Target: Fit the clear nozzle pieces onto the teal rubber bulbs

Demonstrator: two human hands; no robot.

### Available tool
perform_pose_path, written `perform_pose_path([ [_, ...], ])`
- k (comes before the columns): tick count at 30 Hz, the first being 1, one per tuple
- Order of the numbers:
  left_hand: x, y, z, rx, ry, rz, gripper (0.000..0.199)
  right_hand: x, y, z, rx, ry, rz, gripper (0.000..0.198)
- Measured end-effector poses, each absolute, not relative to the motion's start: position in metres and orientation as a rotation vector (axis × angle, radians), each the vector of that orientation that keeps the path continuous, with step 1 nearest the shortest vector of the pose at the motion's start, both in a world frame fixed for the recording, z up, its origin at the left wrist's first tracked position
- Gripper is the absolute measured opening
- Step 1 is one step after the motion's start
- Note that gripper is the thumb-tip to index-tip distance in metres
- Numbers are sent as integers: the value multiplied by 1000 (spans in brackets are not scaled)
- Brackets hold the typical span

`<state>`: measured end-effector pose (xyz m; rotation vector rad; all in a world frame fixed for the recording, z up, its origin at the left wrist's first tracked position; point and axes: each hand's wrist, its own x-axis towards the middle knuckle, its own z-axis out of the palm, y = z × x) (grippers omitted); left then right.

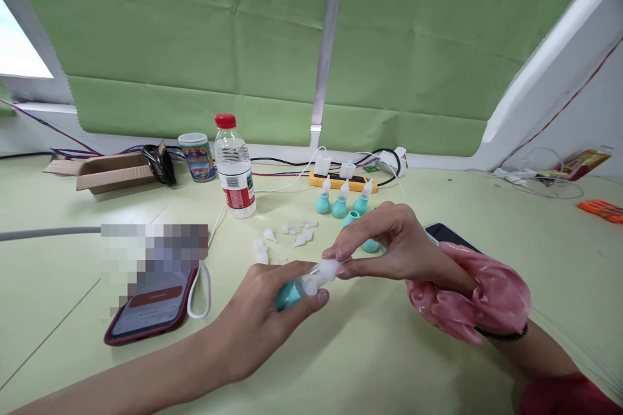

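Observation:
My left hand (256,314) is closed around a small nasal aspirator (289,296) with a teal bulb and a clear body, tilted up to the right. At its upper end, my right hand (392,243) pinches the soft white tip (329,269) between thumb and fingers. The tip touches the clear body; how firmly it sits there I cannot tell. Behind my hands stand several assembled aspirators (339,206) with white tips. Bare teal bulbs (370,246) are partly hidden behind my right hand. Loose white tips (270,235) and clear tube pieces (299,227) lie on the table.
A water bottle (234,172) and a printed can (197,159) stand behind, left of centre. A phone (156,308) with a white cable lies at left. Further back are an open cardboard box (119,175) and a yellow power strip (343,180). Another phone (450,238) lies behind my right wrist.

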<state>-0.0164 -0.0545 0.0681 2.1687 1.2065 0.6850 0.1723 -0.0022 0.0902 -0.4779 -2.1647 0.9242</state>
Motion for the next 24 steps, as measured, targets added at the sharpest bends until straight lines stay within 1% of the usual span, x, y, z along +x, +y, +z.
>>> perform_pose_path([
  [4, -18, -56, 72, 2112, 1215, 571, 30, 173, -4, 89, -445, -2179, 922, 13],
  [8, -23, -56, 67, 2332, 1268, 605, 28, 170, -5, 86, -484, -2130, 909, 17],
  [11, -26, -56, 64, 2518, 1240, 635, 27, 168, -4, 84, -537, -2094, 1019, 19],
  [17, -28, -58, 66, 2656, 1195, 535, 23, 165, -2, 80, -575, -2045, 1217, 18],
  [24, -26, -58, 64, 2731, 1170, 758, 19, 159, -3, 71, -608, -1848, 1316, 18],
])
